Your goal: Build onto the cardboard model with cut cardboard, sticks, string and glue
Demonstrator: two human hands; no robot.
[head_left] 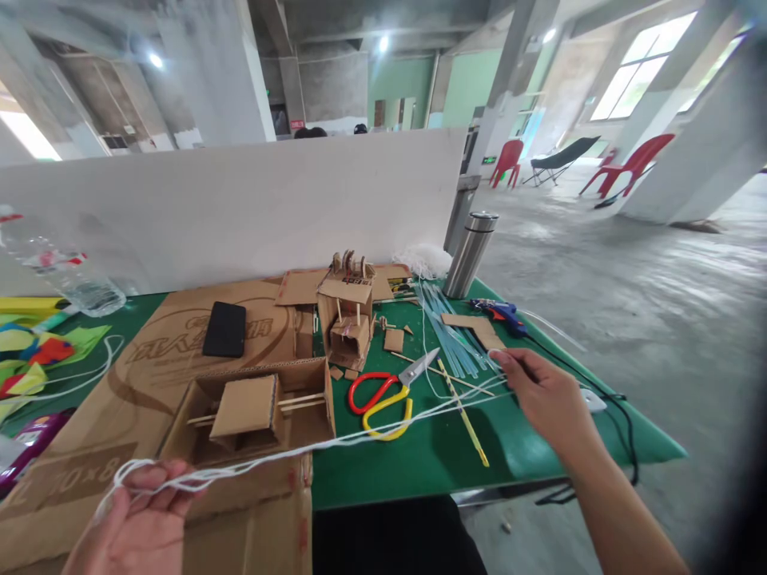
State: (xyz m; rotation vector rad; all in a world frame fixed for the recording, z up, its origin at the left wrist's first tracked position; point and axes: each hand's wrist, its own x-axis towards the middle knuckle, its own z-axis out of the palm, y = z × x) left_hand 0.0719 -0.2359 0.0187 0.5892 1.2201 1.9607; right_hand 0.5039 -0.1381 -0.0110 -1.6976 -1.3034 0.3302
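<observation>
white string [335, 447] stretched taut in several strands between both hands, above the near edge of the green table [431, 455]. left hand [135, 519], nearest the camera at lower left, has its fingers curled shut around a bunch of loops; right hand [542, 395], further out at right, pinches the other end between thumb and fingertips. judged from its sag and thinness, the string is very light, limp and soft, with no stiffness of its own; it keeps a line only under tension and would tangle easily once slack. holding it near the ends, as shown, with loops gathered in one fist, looks the surest hold; a smooth strand may slip through a loose pinch.

beneath the span: an open cardboard box [257, 411], which holds a smaller cardboard block skewered on thin wooden sticks that pass through its walls. it rests on a flattened cardboard sheet [89, 431]. just beyond the string lie red-and-yellow scissors [383, 395] and a yellow stick [464, 415].

further back: a black phone [224, 329] on the cardboard, a small cardboard model [347, 319] with an open front, contents unclear, clear plastic strips [452, 331], and a blue glue gun [500, 311]. a steel flask [470, 254], lid on, contents hidden, stands by the white partition [240, 200]. a clear plastic bottle [60, 267] lies at far left.
</observation>
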